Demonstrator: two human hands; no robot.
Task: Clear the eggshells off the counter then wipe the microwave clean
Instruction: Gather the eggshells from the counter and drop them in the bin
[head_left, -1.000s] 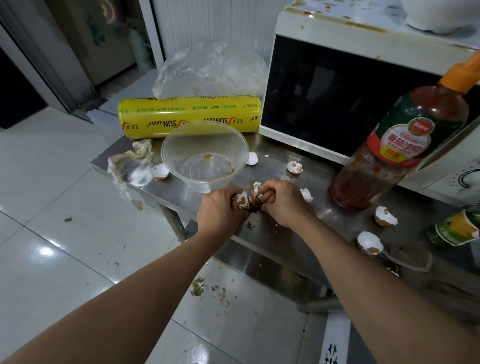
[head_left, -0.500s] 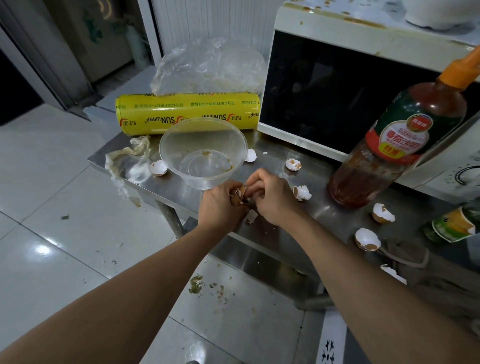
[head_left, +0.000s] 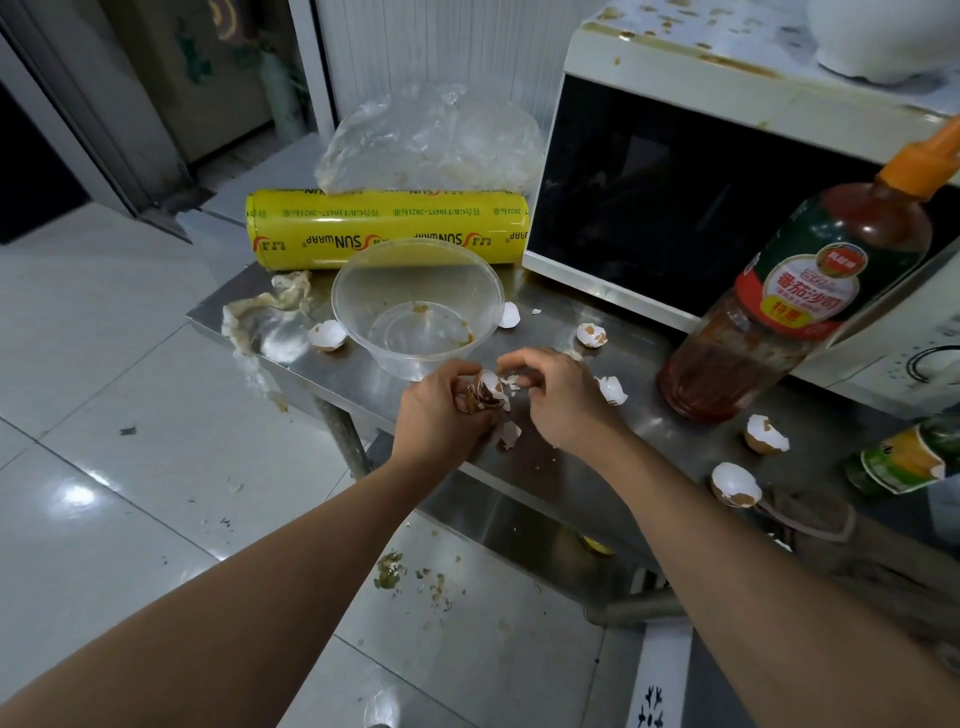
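Note:
My left hand grips a stack of broken eggshells just above the steel counter, in front of a clear plastic bowl. Close beside it, my right hand has curled fingers and pinches a small shell fragment. Several more shell halves lie on the counter: one left of the bowl, one by my right hand, one under my hands, others at right. The white microwave stands at the back right, its top stained.
A red sauce bottle stands in front of the microwave. A yellow cling-wrap roll and a plastic bag lie behind the bowl. Crumpled dirty film hangs at the left corner. At right are a green bottle and a brown cloth.
My hands have drawn slightly apart. The shell stack stays in my left hand, and my right hand has pulled back to the right with a fragment.

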